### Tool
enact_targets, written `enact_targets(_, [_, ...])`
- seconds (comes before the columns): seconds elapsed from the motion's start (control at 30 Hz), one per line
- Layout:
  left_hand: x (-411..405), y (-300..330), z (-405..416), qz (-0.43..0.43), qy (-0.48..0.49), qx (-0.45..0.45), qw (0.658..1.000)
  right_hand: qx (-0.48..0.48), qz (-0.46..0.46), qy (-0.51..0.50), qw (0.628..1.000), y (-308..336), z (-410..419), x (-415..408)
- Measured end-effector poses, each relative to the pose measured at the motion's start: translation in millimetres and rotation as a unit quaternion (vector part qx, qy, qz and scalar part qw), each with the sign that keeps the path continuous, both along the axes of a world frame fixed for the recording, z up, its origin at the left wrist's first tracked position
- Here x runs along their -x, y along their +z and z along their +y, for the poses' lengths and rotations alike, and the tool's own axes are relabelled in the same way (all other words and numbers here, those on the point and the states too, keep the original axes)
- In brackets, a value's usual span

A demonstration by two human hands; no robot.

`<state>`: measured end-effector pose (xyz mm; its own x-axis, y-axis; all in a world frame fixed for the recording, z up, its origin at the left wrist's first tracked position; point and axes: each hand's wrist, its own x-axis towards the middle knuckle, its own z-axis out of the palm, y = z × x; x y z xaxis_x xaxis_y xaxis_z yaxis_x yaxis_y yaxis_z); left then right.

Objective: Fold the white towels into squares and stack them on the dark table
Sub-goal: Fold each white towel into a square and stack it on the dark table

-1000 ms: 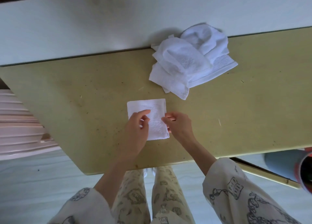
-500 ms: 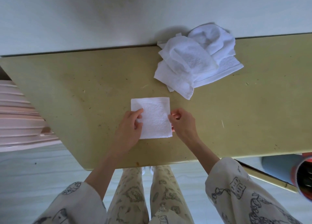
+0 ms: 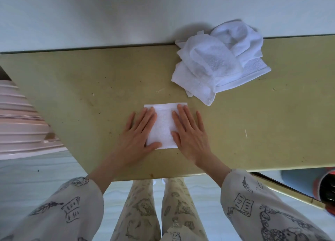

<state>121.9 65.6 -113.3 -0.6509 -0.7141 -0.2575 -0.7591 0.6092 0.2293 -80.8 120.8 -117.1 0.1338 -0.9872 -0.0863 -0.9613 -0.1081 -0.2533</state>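
Towel (image 3: 164, 126), white, folded into a small flat square, lying on the yellowish tabletop (image 3: 90, 88) near its front edge. Terry texture faint across the middle, smooth hem band along the far edge, corners neat, near edge straight. Left hand (image 3: 137, 133) laid flat over the left side of the square, fingers straight and spread, thumb resting across the near left corner. Right hand (image 3: 188, 132) laid flat over the right side, fingers straight and pointing away, little finger off the cloth and on the tabletop, thumb on the fabric. Neither hand curled or pinching; both palms down, pressing the square. Strip of white cloth visible between the two hands. Farther back and to the right, heap of unfolded white towels (image 3: 217, 63), rumpled and overlapping, touching the pale wall (image 3: 108, 14) at the far edge of the tabletop, well apart from the folded square. Printed sleeves (image 3: 253, 204) and matching trousers (image 3: 163, 213) below. Pinkish ribbed object (image 3: 20, 121) at the left.
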Motion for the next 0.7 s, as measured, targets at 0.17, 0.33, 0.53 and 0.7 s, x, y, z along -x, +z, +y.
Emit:
enact_targets(0.17, [0,1,-2,-0.034,-0.003,0.0,0.999,-0.011,0.019,0.012,1.0,-1,-2,7])
enact_targets(0.33, [0,3,-2,-0.048,-0.009,-0.022,0.999,-0.053,0.041,0.0,0.998,3,-3,4])
enact_targets(0.53, [2,12,0,-0.01,0.025,0.003,1.0,-0.045,-0.012,-0.037,0.998,21,-5,-6])
enact_targets(0.7, [6,27,13,0.04,0.094,0.09,0.991,-0.004,-0.184,-0.262,0.947,42,-14,-21])
